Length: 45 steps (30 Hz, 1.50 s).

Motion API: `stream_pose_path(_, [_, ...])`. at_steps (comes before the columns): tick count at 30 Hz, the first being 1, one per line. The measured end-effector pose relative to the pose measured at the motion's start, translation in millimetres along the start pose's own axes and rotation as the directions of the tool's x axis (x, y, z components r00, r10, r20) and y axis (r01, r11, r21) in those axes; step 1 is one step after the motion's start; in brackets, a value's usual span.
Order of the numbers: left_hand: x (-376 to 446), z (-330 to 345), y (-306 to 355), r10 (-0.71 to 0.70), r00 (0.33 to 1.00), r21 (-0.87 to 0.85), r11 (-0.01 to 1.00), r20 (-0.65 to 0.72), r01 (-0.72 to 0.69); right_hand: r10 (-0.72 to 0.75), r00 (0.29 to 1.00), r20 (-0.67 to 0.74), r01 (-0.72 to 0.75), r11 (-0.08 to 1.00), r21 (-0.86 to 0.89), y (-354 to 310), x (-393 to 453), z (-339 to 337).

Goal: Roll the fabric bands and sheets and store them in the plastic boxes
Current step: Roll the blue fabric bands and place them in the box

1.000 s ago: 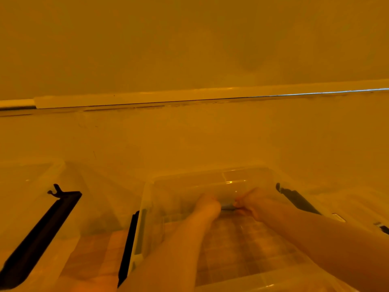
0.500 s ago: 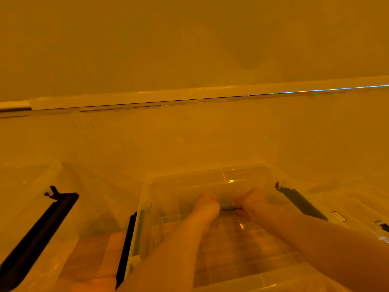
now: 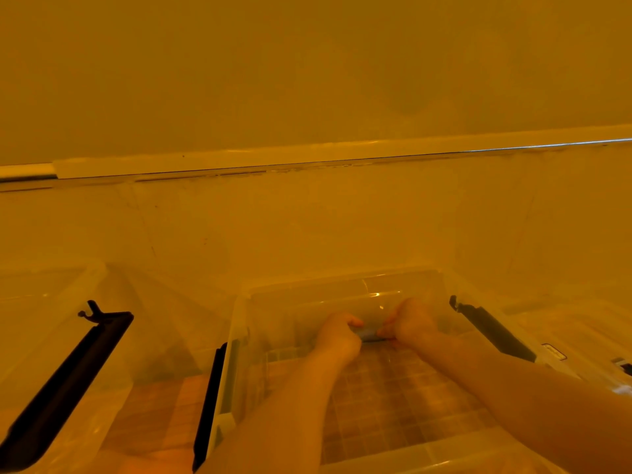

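Note:
Both my hands reach down into a clear plastic box [image 3: 342,280] in the lower middle of the view. My left hand [image 3: 338,331] and my right hand [image 3: 408,323] each grip one end of a small dark rolled fabric band [image 3: 371,334], held low against the box's far wall. Only a short grey stretch of the roll shows between my fingers. The box floor shows a checked pattern through the plastic.
A second clear plastic box [image 3: 99,271] stands to the left, with a black latch handle [image 3: 68,381]. More black handles [image 3: 210,405] [image 3: 492,328] flank the middle box. A lid or another box [image 3: 581,323] lies at the right. A wall with a baseboard [image 3: 307,155] runs behind.
The view shifted slightly; both hands stay at the box's far wall holding the roll, with almost no movement.

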<state>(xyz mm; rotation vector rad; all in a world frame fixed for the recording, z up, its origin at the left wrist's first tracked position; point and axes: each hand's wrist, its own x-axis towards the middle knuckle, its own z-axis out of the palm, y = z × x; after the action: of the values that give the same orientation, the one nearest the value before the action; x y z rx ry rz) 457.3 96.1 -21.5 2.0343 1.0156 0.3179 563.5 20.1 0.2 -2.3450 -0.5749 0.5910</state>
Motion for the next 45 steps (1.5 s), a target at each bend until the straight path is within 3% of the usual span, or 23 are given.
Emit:
stream_pose_path(3, [-1,0,1,0.012,1.0,-0.03,0.999,-0.01,-0.013,-0.104,0.995,-0.013,0.103,0.993,-0.06,2,2,-1])
stream_pose_path(15, [-1,-3,5,-0.02,1.0,-0.083,0.996,-0.003,0.02,-0.118,0.993,0.018,0.117,0.992,0.036,4,8,-5])
stream_pose_path(29, [-3,-8,12,-0.026,0.993,-0.153,0.988,-0.114,0.008,-0.109,0.994,0.002,0.108,0.99,0.089,-9,-8,-17])
stream_pose_path(36, [-22,-38,40,-0.011,0.982,-0.254,0.967,-0.19,-0.039,-0.153,0.988,-0.004,0.15,0.957,0.248,-30,-34,-38])
stream_pose_path(45, [-101,-78,70,0.06,0.965,-0.236,0.964,-0.254,-0.122,-0.219,0.975,-0.025,0.2,0.828,0.524,-41,-109,-67])
